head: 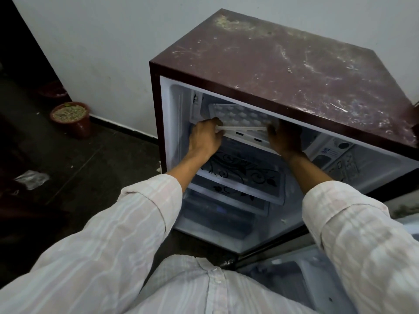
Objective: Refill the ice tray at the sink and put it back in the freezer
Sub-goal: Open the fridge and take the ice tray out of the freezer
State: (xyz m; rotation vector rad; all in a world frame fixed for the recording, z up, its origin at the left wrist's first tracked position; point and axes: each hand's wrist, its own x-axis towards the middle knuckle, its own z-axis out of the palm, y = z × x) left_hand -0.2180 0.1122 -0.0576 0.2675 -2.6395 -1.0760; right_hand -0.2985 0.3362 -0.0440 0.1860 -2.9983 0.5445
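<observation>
Reaching into the open fridge, both hands hold the white tray between them, level, inside the freezer at the top. The left hand grips the tray's near left corner, thumb on the rim and fingers curled under the edge. The right hand lies against the tray's right end with its back turned up. Its fingers run into the shadow under the fridge top, so I cannot tell whether they curl round the tray or only press on it. Most of the tray lies beyond the hands, deeper in the freezer, and only its front edge reaches out to them. Below the wrists sits a glass shelf with a dark leaf pattern, and a second one under that. Both forearms come out of pale striped sleeves. Well off to the left of the left hand, a brown pot stands on the dark floor against the wall.
</observation>
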